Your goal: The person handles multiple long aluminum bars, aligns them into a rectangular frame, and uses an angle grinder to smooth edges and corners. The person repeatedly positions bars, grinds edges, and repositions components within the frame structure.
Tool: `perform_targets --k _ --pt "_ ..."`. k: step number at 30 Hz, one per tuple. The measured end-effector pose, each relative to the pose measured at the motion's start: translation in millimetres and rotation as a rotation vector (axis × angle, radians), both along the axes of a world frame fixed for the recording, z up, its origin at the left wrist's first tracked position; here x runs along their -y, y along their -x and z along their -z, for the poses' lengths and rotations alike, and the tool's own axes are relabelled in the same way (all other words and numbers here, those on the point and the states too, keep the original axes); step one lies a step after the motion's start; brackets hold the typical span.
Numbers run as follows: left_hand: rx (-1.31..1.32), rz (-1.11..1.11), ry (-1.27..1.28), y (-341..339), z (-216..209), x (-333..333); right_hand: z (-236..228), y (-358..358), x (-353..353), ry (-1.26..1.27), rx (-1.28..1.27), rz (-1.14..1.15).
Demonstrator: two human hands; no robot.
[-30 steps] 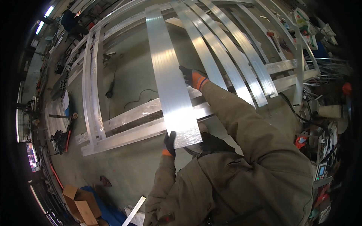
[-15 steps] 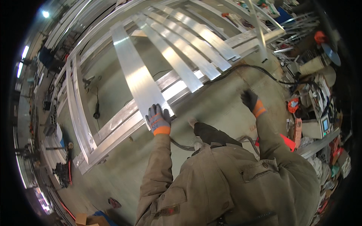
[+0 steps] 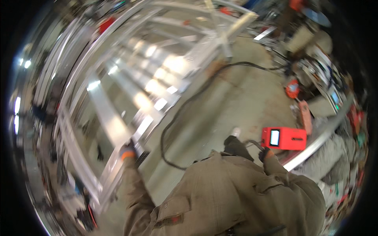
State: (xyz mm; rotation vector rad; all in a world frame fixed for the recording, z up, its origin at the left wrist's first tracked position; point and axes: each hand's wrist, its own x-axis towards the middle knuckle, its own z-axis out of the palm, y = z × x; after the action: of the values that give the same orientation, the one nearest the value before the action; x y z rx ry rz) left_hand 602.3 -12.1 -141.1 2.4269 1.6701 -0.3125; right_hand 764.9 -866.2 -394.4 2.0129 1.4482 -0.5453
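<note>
Aluminium frame (image 3: 118,129) rails lie on the concrete floor (image 3: 236,102); your gloved left hand (image 3: 128,151) grips the near rail. Your right hand (image 3: 264,154), right of the frame, meets a red box tool (image 3: 284,138); its fingers' state is unclear. Keep clear of the black cable (image 3: 177,126).

Bare grey concrete workshop floor (image 3: 244,98), scuffed and stained. Large frame of long silvery metal bars (image 3: 118,129) spread flat across left half, bars lying parallel, glare on several. Black cable (image 3: 185,110) snaking over floor from frame's far corner toward lower centre, looping near person's feet. Red box-shaped unit with small lit screen (image 3: 284,138) low at right. Long pale metal strip (image 3: 315,147) lying diagonally just beside it. Small red-orange items (image 3: 293,88) and blurred clutter along right edge.
</note>
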Motion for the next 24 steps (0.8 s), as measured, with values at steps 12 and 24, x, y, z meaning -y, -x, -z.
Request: perform_targets --k 12,24 --pt "0.283 0.481 -0.323 -285 36 172 -67 -265 130 0.269 -0.138 0.335" --pt "0.281 1.041 0.554 -610 115 444 23 -426 239 0.411 -0.03 0.367"
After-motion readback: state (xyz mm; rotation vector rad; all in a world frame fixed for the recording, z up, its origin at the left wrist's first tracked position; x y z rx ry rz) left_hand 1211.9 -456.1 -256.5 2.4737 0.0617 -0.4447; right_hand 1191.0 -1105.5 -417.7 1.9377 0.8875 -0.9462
